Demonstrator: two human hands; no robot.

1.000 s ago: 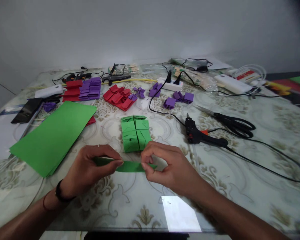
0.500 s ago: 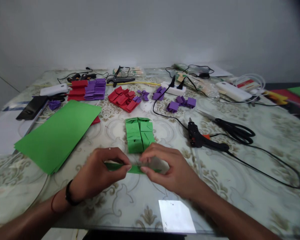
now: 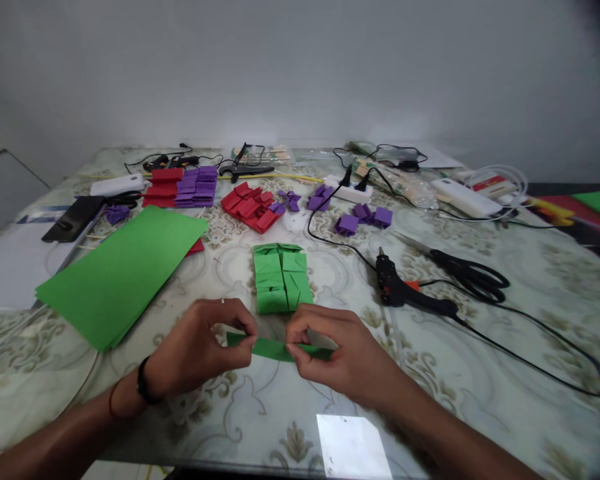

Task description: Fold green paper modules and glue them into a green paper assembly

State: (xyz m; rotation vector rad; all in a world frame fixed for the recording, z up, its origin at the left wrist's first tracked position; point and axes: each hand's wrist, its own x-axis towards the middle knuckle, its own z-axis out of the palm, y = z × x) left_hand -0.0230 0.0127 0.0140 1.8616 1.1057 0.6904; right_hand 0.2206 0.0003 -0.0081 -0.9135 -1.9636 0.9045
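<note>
A narrow green paper strip [image 3: 271, 349] is stretched between my two hands, low over the table. My left hand [image 3: 214, 337] pinches it near its left part between thumb and forefinger. Further right, my right hand [image 3: 333, 343] pinches the strip the same way, and its right end shows inside the curl of my fingers. Just beyond my hands lies a folded green paper piece [image 3: 281, 277] made of small square flaps; my right hand hides its near right corner. A stack of green paper sheets [image 3: 125, 273] lies left of my hands.
A black glue gun [image 3: 413, 290] with a looping cord and black-handled scissors [image 3: 463, 267] lie at the right. Folded red paper [image 3: 251, 207] and purple paper pieces [image 3: 347, 224] sit farther back, near a white power strip [image 3: 349, 191]. A phone [image 3: 73, 219] is at far left.
My right hand's fingers have closed on the strip, and the gap between my hands is wider. More of the strip shows between them. The view has tilted slightly upward.
</note>
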